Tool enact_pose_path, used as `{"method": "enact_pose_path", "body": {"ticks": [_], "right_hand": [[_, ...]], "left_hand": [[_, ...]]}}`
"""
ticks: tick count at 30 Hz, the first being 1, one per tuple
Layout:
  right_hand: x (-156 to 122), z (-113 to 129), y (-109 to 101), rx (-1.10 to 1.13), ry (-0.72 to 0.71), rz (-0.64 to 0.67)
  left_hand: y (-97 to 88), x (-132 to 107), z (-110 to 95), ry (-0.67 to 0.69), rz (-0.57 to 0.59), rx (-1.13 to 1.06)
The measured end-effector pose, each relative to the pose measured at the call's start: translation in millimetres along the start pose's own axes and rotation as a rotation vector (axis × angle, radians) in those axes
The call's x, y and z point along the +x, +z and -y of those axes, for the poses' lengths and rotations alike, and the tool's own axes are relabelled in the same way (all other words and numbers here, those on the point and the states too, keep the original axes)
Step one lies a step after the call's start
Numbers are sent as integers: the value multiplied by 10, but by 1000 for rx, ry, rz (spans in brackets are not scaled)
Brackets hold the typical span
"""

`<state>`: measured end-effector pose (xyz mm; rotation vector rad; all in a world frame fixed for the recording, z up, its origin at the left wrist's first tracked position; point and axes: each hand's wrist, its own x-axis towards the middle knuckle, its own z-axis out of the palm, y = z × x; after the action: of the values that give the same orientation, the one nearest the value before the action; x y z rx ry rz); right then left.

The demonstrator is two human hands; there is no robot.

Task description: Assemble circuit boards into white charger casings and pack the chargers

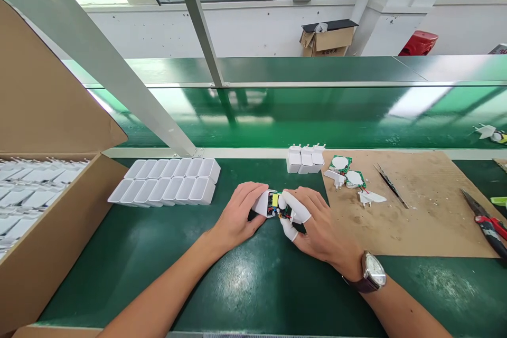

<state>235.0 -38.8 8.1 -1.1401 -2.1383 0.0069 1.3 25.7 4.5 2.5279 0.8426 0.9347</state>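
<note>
A brown sheet point(428, 227) lies on the green surface point(237, 296). Left of the sheet, the left hand point(240, 214) holds a white housing point(260, 205), and the right hand point(319, 222), thumb and index finger capped in white, grips at the circuit board point(274, 201) beside it. On the sheet rest two wired boards point(355, 178) with white plug pieces point(371, 198), tweezers point(391, 186) and, toward its right end, pliers point(485, 222). Just beside its upper left corner stand three plug housings point(306, 160); farther left come two rows of white cases point(166, 190), then an open carton point(59, 243).

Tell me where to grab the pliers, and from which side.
Take the pliers by the handles, coming from the near right: the handles slant that way, while the tapered nose points away and left over the brown board.
</note>
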Motion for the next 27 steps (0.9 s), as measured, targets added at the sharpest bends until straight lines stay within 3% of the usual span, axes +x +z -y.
{"method": "enact_pose_path", "body": {"ticks": [27], "right_hand": [[54, 46, -36, 9, -13, -2]], "left_hand": [[27, -22, 12, 14, 14, -11]]}}
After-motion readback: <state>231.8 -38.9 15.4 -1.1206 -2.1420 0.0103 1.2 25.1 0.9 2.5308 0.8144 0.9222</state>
